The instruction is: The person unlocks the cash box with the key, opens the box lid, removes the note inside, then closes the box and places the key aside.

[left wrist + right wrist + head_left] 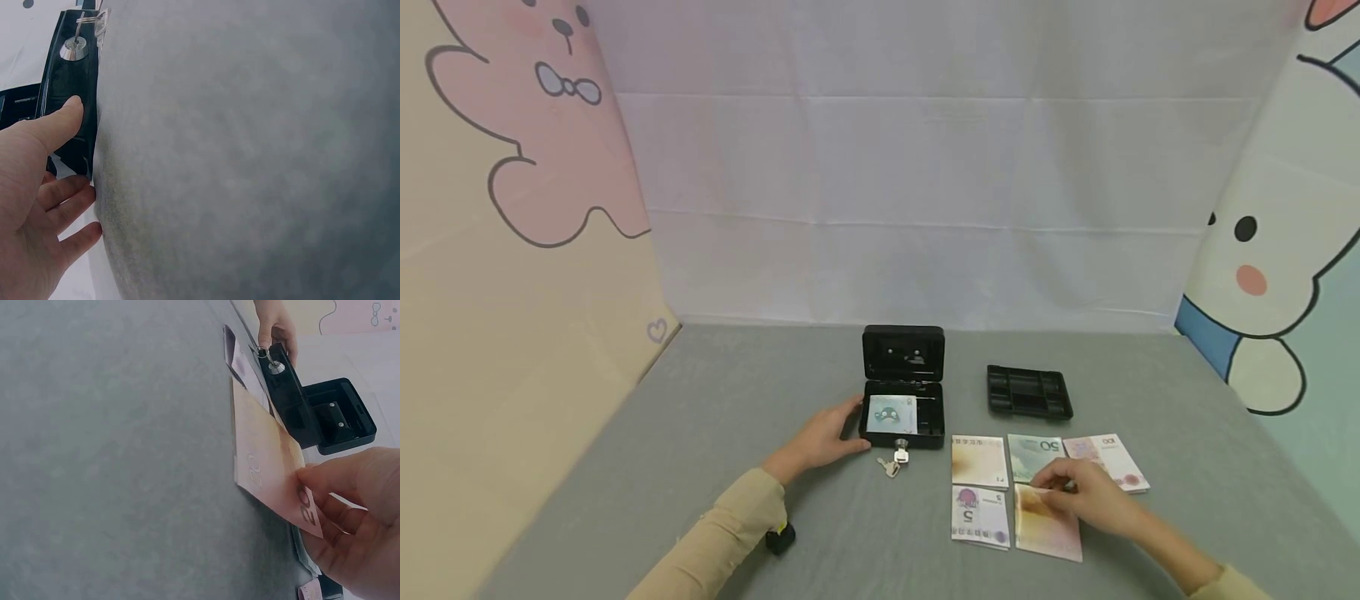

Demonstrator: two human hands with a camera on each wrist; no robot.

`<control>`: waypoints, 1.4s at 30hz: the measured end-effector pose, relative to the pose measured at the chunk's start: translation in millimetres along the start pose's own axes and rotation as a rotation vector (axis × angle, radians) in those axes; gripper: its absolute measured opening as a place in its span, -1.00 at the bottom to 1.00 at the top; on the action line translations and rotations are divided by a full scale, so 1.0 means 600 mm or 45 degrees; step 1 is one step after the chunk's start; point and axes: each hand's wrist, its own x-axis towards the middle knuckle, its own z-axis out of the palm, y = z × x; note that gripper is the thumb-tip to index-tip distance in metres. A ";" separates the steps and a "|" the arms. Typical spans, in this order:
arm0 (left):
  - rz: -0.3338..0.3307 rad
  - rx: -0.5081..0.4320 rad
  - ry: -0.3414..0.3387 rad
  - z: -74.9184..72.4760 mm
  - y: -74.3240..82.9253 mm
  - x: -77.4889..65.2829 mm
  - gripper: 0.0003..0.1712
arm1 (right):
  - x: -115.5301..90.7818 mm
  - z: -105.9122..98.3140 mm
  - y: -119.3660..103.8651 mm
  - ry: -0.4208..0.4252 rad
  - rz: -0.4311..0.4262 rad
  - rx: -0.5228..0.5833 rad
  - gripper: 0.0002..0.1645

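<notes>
A small black cash box (pixel 931 442) stands with its lid up and a teal banknote (pixel 892 414) lying inside. My left hand (pixel 826 439) grips the box's left side, its thumb on the front wall and fingers along the side, as the left wrist view shows. Keys (pixel 892 465) hang at the lock on the front. With thumb and fingers, my right hand (pixel 1093 496) pinches the far edge of an orange-brown 20 banknote (pixel 265 447). That note slants up toward the fingers in the right wrist view.
Other notes lie around it on the grey table: a brown one (pixel 979 461), a purple 5 stack (pixel 980 517), a green 50 (pixel 1033 454) and a pinkish 100 stack (pixel 1108 461). Behind them is a black compartment tray (pixel 1028 392). A small black object (pixel 780 538) sits by the left sleeve.
</notes>
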 end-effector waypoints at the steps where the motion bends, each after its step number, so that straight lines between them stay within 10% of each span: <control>1: -0.005 -0.004 0.000 0.000 0.000 0.000 -0.14 | 0.000 0.002 0.000 0.010 -0.012 -0.009 -0.93; 25: -0.017 0.005 0.001 0.000 -0.001 -0.001 -0.13 | 0.012 0.000 -0.012 -0.008 0.011 -0.036 -0.89; 42: -0.025 0.016 0.002 0.000 0.001 0.000 -0.14 | 0.130 -0.033 -0.037 -0.126 -0.035 -0.157 -0.67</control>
